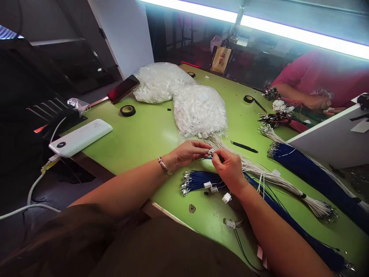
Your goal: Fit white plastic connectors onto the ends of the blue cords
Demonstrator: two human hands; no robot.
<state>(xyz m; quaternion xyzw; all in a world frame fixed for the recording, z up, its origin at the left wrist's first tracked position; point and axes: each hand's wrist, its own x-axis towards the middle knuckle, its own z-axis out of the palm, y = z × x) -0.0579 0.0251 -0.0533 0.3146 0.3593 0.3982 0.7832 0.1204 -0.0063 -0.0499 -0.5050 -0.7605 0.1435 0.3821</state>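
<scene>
My left hand (188, 154) pinches a small white plastic connector (211, 151) between thumb and fingertips. Closed against that connector from the right is my right hand (229, 167); its fingertips hide what they grip. Below the hands lies a bundle of blue wires (198, 181) with metal terminals at its ends. A bundle of white wires (284, 179) runs from behind my fingers toward the right, tied near its far end. Several white connectors (226, 197) on wires rest in front of the blue bundle, close to my right wrist.
Two clear bags of white connectors (200, 111) stand behind my hands. Around them are black tape (127, 110), a phone (123, 89), a white power bank (80, 137) and a black thin tool (244, 146). More blue wires (305, 165) lie right. Another person's hand (318, 102) works beyond a panel.
</scene>
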